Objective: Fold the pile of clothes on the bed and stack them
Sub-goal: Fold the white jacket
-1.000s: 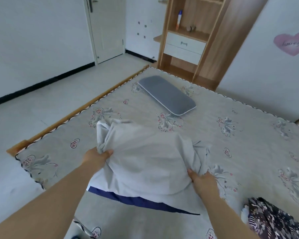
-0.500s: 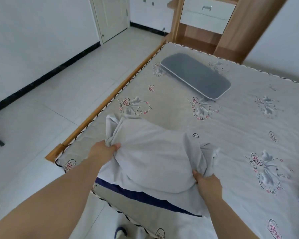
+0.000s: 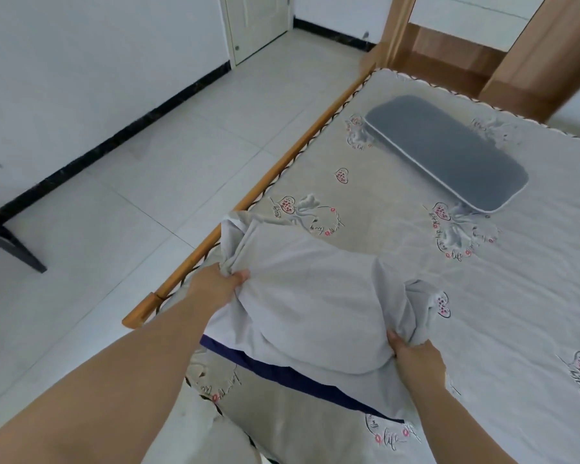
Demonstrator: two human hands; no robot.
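- Since half a second ago our view has swung further left and down, so more of the tiled floor (image 3: 154, 182) shows, while both our hands keep the same hold on the garment.
- We see our left hand (image 3: 215, 288) with its fingers curled into a bunch of the pale grey garment (image 3: 308, 296) at its left edge, close to the bed's wooden side rail (image 3: 248, 199).
- Our right hand (image 3: 416, 358) pinches a gathered fold of the same garment at its right side, thumb on top.
- Between our hands the garment billows in a soft mound, its far left corner lying near the rail and its near part draped over the bed.
- A dark navy band (image 3: 282, 373) shows under the garment's near edge; we cannot tell whether it belongs to the garment or to another piece.
- The bed (image 3: 516, 329) carries a light quilted cover printed with pink hearts and grey figures.
- A flat grey pillow (image 3: 449, 152) lies well beyond the garment, near the bed's far end, by a wooden cabinet (image 3: 533, 45).
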